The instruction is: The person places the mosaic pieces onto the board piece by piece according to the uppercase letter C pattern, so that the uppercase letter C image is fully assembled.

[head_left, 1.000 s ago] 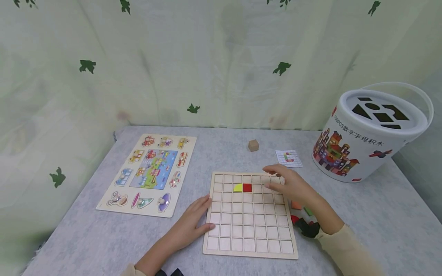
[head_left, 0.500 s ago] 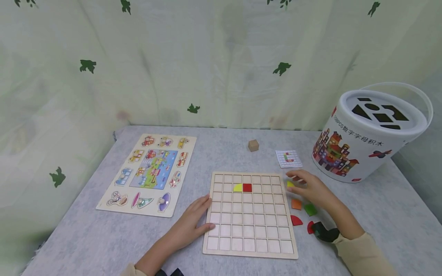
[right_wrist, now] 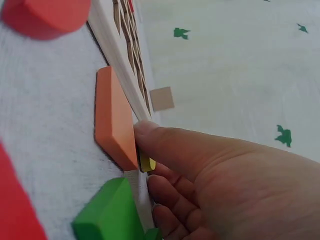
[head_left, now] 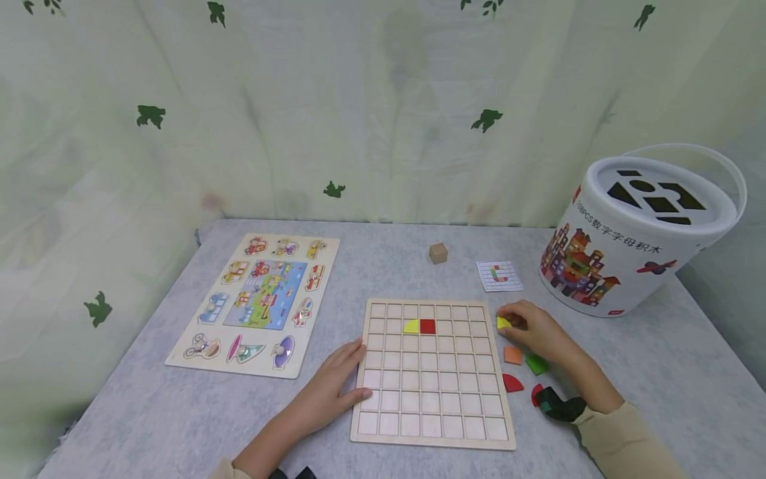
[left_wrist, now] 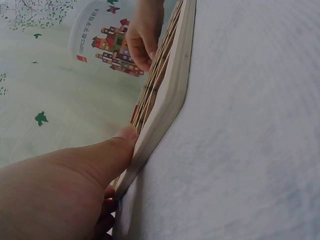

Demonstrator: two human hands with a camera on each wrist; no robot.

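In the head view my left hand [head_left: 326,391] rests against the left edge of the wooden grid board [head_left: 439,442], fingers straight and thumb tip on its rim. A yellow quarter-circle block [head_left: 411,326] and a red square block [head_left: 427,326] lie side by side in its second row. Beyond the board's right edge my right hand [head_left: 541,332] pinches another yellow block [head_left: 503,322] between thumb and fingers. The right wrist view shows only a sliver of that block, behind an orange square block [right_wrist: 115,120]. A green block [head_left: 537,363] lies beneath the right hand.
Two red blocks lie nearer me, a quarter-circle one [head_left: 512,382] and one partly hidden by the black wrist strap [head_left: 559,404]. A pattern card [head_left: 499,276], wooden cube [head_left: 438,253] and white bucket [head_left: 634,266] stand behind. A knobbed picture puzzle [head_left: 254,303] lies left.
My right hand has moved from above the board's upper right corner to the blocks beside it, and its fingers have closed on the yellow block. The left hand has stayed put.
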